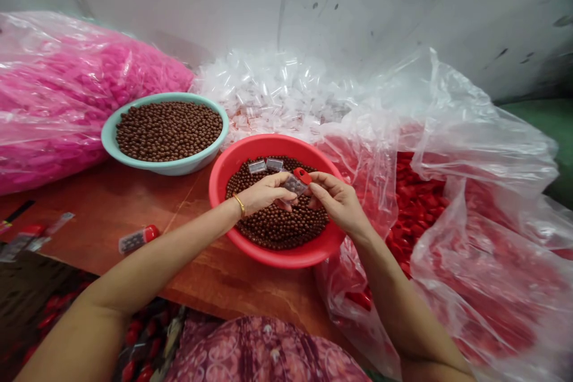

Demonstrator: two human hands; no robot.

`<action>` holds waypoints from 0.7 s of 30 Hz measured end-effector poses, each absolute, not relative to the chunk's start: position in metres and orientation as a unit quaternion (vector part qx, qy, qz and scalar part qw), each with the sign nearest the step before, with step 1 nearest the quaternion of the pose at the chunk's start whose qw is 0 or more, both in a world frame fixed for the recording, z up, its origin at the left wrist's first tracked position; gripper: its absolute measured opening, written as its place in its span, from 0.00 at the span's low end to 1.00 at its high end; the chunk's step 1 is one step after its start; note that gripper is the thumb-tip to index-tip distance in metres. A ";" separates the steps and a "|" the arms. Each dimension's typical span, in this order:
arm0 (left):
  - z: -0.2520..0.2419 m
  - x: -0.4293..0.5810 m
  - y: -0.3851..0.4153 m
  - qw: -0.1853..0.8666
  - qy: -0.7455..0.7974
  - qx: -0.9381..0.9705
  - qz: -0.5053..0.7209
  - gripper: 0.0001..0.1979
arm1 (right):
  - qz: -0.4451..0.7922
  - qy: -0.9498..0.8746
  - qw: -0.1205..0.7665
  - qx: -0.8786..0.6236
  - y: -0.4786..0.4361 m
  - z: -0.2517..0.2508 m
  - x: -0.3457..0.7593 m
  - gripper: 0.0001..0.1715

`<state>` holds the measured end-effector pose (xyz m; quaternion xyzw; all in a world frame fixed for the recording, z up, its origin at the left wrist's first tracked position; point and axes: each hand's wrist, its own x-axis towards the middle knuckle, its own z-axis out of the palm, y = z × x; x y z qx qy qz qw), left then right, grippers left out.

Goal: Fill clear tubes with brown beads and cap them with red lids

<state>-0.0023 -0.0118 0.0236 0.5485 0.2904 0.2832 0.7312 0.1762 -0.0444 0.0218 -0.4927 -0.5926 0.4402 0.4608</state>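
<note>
Our left grip [264,194] and right grip [338,203] pinch a clear tube [294,185] over the red bowl [268,146].
Light, stiff, likely slippery, so we hold it by the body and red cap [302,175], above the brown beads [280,230].

Red bowl [268,146], brown balls [277,230], clear red-capped case [293,185], teal bowl [165,166]

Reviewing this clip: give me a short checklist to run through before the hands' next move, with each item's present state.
Clear plastic tube pinched by left hand: ok.
Red cap by right hand seated on the tube: cannot tell, fingers crowd it.
Brown balls available in red bowl: ok.
Ball surface free of loose parts: not ok, two clear tubes lie on it.
Capped tube on reddish wooden table closed: ok.
</note>
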 end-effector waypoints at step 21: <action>0.016 -0.002 -0.017 0.367 0.429 0.788 0.247 0.09 | 0.276 -0.747 0.340 -0.501 -0.053 0.016 0.171 0.25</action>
